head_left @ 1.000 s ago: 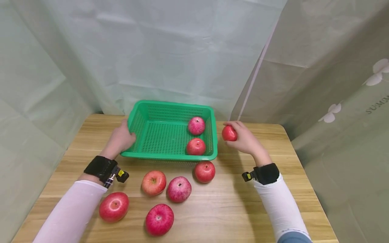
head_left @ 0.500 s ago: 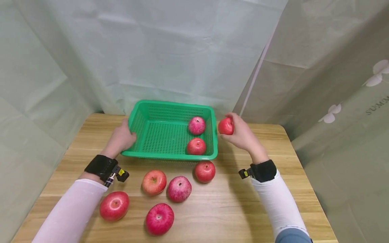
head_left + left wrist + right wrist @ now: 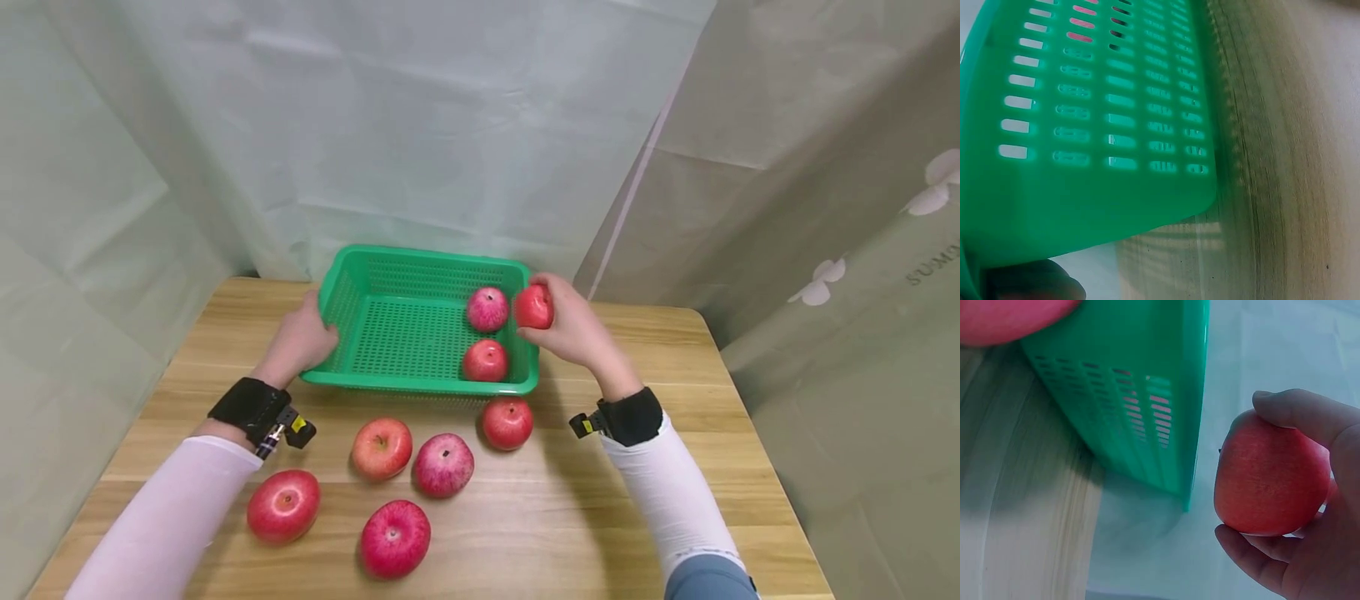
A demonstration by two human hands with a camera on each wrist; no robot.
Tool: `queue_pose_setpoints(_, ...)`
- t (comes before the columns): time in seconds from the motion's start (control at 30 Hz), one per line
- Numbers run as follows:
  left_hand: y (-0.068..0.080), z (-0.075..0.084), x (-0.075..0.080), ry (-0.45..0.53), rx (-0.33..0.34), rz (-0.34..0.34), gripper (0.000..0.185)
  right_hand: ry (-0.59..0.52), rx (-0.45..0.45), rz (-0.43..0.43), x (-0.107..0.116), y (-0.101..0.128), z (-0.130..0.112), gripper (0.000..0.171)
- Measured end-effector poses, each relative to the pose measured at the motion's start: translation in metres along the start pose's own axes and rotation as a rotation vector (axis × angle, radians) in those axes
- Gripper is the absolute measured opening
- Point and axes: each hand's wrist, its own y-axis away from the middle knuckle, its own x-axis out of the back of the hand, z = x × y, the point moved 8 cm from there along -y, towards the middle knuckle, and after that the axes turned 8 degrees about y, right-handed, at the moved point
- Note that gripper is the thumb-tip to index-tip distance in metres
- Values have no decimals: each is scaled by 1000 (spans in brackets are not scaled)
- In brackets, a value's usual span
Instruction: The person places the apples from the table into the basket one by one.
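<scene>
A green plastic basket (image 3: 408, 385) with slotted walls stands at the back of the wooden table. My left hand (image 3: 302, 340) grips its left rim; in the left wrist view the basket wall (image 3: 1085, 200) hides most of that hand. Between thumb and fingers my right hand (image 3: 570, 325) holds a red apple (image 3: 533, 307) above the basket's right rim. The right wrist view shows the same apple (image 3: 1270, 478) with the thumb on one side and fingers on the other. Inside the basket, on its right side, lie a pinkish apple (image 3: 487, 309) and a red apple (image 3: 485, 361).
In front of the basket several apples lie on the table (image 3: 540, 517): a red one (image 3: 507, 423), a pink one (image 3: 444, 465), an orange-red one (image 3: 382, 449), a deep pink one (image 3: 395, 539) and one near the left forearm (image 3: 283, 506). Pale sheeting (image 3: 420, 125) hangs behind.
My right hand has carried its apple leftward and slightly upward, from beside the basket to over its right rim. The left hand keeps its grip on the basket.
</scene>
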Motion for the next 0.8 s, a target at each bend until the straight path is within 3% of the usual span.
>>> queue_pose_setpoints(0.8,1,1,0,17,0,5,71,131,102,-198,-36,-39,-46,75)
